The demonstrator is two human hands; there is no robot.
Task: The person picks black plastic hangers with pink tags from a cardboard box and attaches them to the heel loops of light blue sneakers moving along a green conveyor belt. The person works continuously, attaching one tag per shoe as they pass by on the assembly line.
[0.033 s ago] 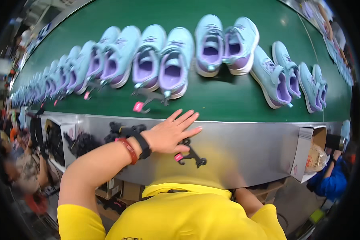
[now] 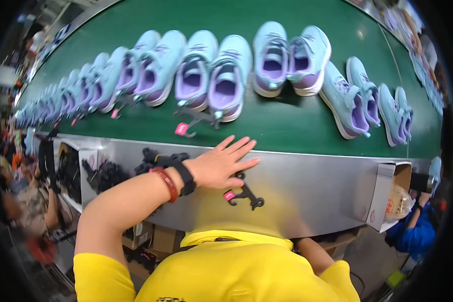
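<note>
My left hand (image 2: 217,166) rests palm down with its fingers spread on the metal ledge, the fingertips close to the green surface. A black plastic shoe hanger (image 2: 247,195) with a pink tag lies beside and partly under the thumb. Past the fingers stands a pair of light blue and purple shoes (image 2: 225,85); another black hanger with a pink tag (image 2: 181,129) is at their heels. To the right is a second pair (image 2: 272,65), its shoes angled apart. My right forearm (image 2: 314,253) goes down below the ledge, and the hand is hidden.
Many similar shoes (image 2: 103,83) line the green belt (image 2: 307,128) to the left, with more pairs (image 2: 345,98) at right. Black hangers (image 2: 105,173) are piled at the ledge's left. An open carton (image 2: 380,194) holding a plastic bag stands at right. Other people are at both sides.
The shoes and my left hand sit slightly farther right in the picture, and the whole view has shifted a little. The hand keeps its spread pose beside the hanger.
</note>
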